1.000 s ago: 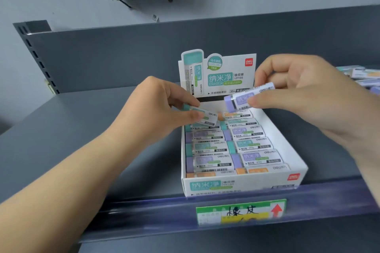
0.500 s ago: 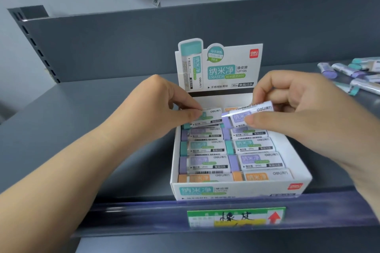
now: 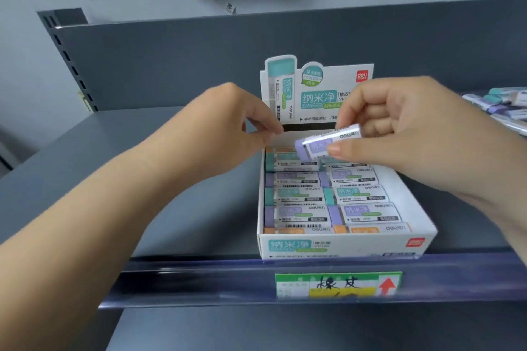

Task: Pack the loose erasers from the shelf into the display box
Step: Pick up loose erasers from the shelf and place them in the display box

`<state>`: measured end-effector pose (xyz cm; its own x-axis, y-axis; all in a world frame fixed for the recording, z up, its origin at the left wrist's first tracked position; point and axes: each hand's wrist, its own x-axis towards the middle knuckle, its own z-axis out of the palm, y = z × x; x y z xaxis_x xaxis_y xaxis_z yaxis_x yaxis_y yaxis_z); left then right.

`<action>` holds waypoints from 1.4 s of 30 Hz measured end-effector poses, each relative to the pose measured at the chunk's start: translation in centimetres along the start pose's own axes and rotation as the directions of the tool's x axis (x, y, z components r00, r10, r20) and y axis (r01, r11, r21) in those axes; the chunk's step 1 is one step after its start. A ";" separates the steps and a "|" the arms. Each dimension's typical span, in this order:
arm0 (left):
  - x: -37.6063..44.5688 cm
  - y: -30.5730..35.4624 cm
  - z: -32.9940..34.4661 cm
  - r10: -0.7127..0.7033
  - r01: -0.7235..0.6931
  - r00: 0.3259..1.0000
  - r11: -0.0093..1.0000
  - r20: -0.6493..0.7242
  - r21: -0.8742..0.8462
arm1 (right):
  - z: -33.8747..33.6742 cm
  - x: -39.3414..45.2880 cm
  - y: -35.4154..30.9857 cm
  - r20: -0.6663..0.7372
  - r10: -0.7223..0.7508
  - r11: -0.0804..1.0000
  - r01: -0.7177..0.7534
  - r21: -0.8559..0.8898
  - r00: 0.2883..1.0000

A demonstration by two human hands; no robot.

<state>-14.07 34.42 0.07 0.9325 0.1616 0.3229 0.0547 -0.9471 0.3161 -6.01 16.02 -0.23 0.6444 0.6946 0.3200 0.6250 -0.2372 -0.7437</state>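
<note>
Grey shelf [image 3: 176, 168] is carrying the display box [image 3: 345, 245]. Right hand [image 3: 405, 134] is pinching a purple eraser [image 3: 328, 144], tilted, over the back row; left hand [image 3: 228, 131] is hovering, fingertips pinched, holding nothing. Risk: eraser jamming crooked.

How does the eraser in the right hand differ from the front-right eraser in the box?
The held eraser is purple-ended, tilted, and above the box, pinched by the right hand. The front-right eraser is orange-ended, lies flat in its row, untouched. Both wear a white printed sleeve.
</note>
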 end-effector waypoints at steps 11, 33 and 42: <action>-2.7 -0.6 -0.8 -0.032 0.027 0.997 0.997 -0.066 -0.070 | 2.5 1.7 -0.5 0.077 0.131 0.983 -0.119 -0.143 0.988; -1.9 0.2 0.4 0.030 -0.032 0.998 0.999 0.057 0.023 | 2.4 0.8 -0.5 0.153 -0.032 0.866 0.103 -0.490 0.988; -1.3 2.5 -0.2 0.170 -0.157 0.981 0.978 -0.090 0.137 | -1.8 0.1 0.1 -0.053 -0.167 0.842 0.115 -0.526 0.984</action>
<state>-15.24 31.90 0.66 0.8923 0.0222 0.4509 -0.0440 -0.9898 0.1359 -5.08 14.87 0.73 0.5532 0.6872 0.4708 0.8324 -0.4776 -0.2809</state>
